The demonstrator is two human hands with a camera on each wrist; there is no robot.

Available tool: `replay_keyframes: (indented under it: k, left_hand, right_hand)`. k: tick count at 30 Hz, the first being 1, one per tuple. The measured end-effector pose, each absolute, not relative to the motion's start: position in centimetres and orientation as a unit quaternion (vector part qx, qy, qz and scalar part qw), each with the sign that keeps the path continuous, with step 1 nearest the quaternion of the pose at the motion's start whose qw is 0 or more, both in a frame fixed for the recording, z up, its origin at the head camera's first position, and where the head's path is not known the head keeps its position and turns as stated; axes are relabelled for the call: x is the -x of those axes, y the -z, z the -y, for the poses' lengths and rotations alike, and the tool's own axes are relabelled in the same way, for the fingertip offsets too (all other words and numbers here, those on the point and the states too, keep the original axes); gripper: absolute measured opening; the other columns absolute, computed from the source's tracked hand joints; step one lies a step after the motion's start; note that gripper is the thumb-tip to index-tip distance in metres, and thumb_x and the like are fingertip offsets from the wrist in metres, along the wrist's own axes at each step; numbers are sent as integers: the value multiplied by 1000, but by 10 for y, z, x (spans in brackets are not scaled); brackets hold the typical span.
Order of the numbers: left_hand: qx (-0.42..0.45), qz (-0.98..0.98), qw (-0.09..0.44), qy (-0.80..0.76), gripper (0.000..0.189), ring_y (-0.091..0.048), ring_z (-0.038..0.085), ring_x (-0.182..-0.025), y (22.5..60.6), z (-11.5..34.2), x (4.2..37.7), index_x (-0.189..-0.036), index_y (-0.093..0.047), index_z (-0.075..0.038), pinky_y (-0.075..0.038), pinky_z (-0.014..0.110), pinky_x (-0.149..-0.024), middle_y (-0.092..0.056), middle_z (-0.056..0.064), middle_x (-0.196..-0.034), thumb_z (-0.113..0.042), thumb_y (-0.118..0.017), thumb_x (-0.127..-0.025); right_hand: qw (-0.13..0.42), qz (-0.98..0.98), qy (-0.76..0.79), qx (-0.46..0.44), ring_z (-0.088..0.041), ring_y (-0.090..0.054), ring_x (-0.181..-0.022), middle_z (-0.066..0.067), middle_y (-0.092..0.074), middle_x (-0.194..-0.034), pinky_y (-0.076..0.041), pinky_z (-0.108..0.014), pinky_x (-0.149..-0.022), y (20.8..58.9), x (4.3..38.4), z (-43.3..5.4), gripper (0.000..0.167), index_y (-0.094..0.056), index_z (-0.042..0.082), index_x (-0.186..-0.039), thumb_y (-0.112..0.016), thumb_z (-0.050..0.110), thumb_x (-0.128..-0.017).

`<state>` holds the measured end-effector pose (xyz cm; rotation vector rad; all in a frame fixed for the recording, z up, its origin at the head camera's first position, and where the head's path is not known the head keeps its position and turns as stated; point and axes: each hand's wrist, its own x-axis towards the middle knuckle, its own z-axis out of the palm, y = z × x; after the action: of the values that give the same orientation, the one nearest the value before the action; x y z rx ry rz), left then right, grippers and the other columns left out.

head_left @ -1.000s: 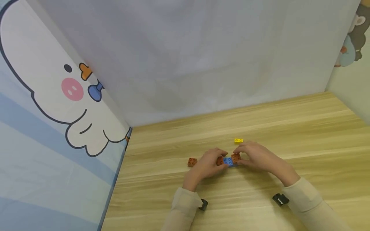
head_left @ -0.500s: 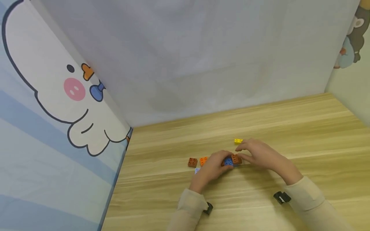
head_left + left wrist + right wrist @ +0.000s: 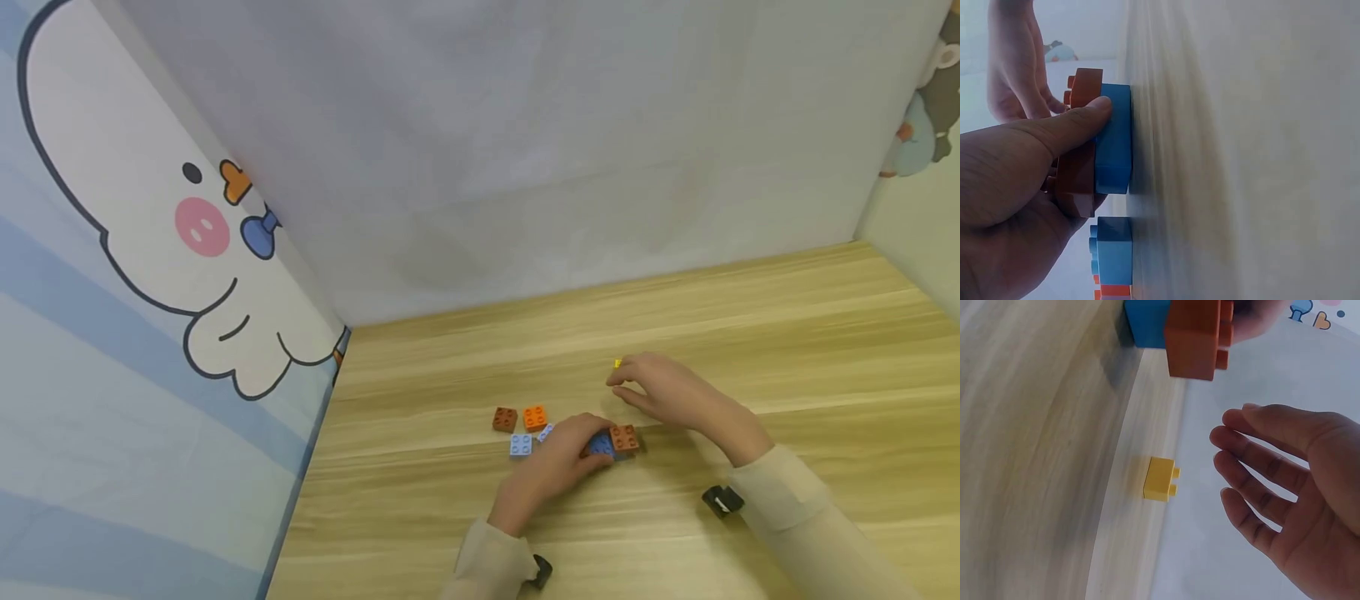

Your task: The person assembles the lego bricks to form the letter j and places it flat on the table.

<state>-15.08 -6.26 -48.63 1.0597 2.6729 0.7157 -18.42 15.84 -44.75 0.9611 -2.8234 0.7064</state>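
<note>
My left hand [image 3: 558, 454] grips a joined set of toy building bricks, thumb on the near side. At its bottom is a blue brick [image 3: 1114, 140], with one brown brick [image 3: 1087, 87] on the right end and another brown brick [image 3: 1075, 187] on the left, overhanging the blue one's edge. Fingers partly cover the set in the head view. Away from it, my right hand [image 3: 667, 396] hovers with loosely bent fingers and nothing between them. A small yellow brick [image 3: 1159, 480] with two studs stands on the table by the right fingers, mostly covered in the head view.
Left of the left hand lie loose bricks: a brown brick [image 3: 505, 419], an orange brick [image 3: 535, 417], a light blue brick [image 3: 521, 445] and a partly hidden pale bluish brick [image 3: 546, 432]. The wooden table [image 3: 420, 517] meets a pale cloth wall [image 3: 570, 167] behind.
My right hand has left the right-hand brown brick and moved up toward the yellow brick. My left hand has shifted right and nearer with the joined bricks, uncovering loose bricks.
</note>
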Motion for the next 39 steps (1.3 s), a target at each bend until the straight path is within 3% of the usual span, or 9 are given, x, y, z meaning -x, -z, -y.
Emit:
replay_keyframes:
  k: [9,16,22,39]
  left_hand:
    - [-346,-902,105,-237,46,-63,10,-123,489,77,134,-146,-54,-16,-51,25,-105,-66,-1,-137,-31,-61,-103]
    - [-335,-894,107,-278,39,-62,10,-127,492,86,131,-138,-61,-17,-50,26,-108,-66,-2,-138,-27,-65,-101]
    - [-328,-888,104,-307,36,-63,7,-122,492,93,130,-133,-65,-16,-51,23,-104,-70,-3,-133,-27,-68,-98]
    - [-322,-892,97,-303,37,-63,9,-125,493,102,129,-132,-65,-15,-49,24,-108,-69,-2,-134,-28,-69,-98]
  right_hand:
    - [-7,912,-225,-342,-30,-69,-107,-8,-74,-112,-55,-49,-95,450,196,-135,18,-76,7,-113,-68,13,-97]
    - [-69,878,-255,-398,-25,-69,-108,-4,-75,-112,-56,-45,-95,461,204,-110,19,-76,10,-114,-70,13,-96]
    - [-108,855,-291,-416,-23,-69,-109,-3,-75,-111,-56,-45,-99,467,209,-97,20,-77,11,-114,-69,8,-96]
    - [-106,858,-273,-422,-21,-70,-104,-2,-75,-108,-57,-41,-95,472,210,-79,17,-78,11,-109,-72,8,-93]
